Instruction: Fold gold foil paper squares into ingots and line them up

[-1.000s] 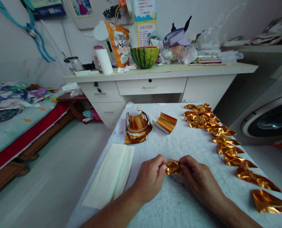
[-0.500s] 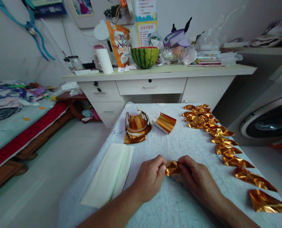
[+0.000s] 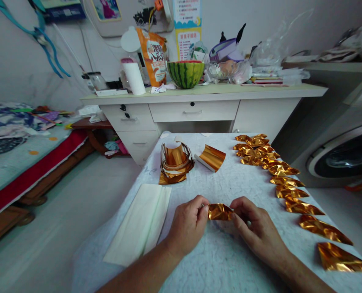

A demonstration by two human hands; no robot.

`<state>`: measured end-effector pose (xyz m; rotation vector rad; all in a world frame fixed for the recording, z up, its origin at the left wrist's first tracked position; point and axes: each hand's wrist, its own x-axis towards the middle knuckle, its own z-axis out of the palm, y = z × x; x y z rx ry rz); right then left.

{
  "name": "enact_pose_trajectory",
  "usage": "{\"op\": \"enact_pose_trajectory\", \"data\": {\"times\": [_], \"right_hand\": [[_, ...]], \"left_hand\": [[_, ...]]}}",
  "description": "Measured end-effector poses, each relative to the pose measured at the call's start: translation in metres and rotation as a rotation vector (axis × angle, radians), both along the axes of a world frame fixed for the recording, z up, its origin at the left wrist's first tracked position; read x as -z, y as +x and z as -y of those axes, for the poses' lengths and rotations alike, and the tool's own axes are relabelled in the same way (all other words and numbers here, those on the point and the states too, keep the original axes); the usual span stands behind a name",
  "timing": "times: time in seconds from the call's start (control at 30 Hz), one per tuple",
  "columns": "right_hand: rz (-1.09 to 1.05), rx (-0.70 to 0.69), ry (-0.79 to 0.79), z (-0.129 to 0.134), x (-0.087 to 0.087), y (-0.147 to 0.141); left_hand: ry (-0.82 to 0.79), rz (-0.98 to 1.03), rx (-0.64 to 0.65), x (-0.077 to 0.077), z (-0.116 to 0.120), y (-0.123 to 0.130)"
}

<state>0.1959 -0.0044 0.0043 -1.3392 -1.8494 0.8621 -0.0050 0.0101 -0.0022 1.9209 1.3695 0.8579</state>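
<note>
Between my hands is a folded piece of shiny gold foil paper [image 3: 220, 212], pinched at both ends. My left hand [image 3: 189, 221] grips its left end between thumb and forefinger. At the right end, my right hand [image 3: 255, 226] holds the tip between thumb and fingertips. Several folded gold foil pieces [image 3: 303, 206] lie in a row along the table's right side. Farther back sits a curled stack of gold foil sheets [image 3: 175, 160], with a single curved foil sheet [image 3: 213, 158] to its right. Folded pale paper [image 3: 139, 224] lies left of my left hand.
A pale cloth covers the table [image 3: 229, 252]. Behind it stands a white desk [image 3: 199, 97] bearing a cut watermelon [image 3: 186, 74], an orange pouch [image 3: 153, 57] and a white roll [image 3: 134, 78]. A bed [image 3: 25, 162] is on the left, a washing machine [image 3: 345, 134] on the right.
More of the foil piece now shows between my hands. My left hand has shifted slightly left and up, and my right fingers have loosened a little at its right tip.
</note>
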Motion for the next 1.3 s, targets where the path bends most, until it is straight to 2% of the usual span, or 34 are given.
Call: {"op": "enact_pose_trajectory", "data": {"times": [0.33,0.7,0.83,1.03,1.3], "right_hand": [[-0.060,0.152,-0.036,-0.013,0.010,0.007],[0.007,0.511,0.125,-0.040,0.013,0.049],[0.060,0.597,0.137,-0.049,0.007,0.060],[0.217,0.640,0.132,-0.055,-0.008,0.073],[0.313,0.636,0.153,-0.056,-0.048,0.074]], "left_hand": [[-0.033,0.090,0.072,-0.005,0.003,0.000],[-0.032,0.067,0.091,0.001,0.000,0.000],[-0.039,0.036,0.124,0.003,0.000,0.002],[-0.037,0.004,0.127,0.005,0.000,0.003],[-0.049,0.006,0.132,0.006,0.000,0.004]]}}
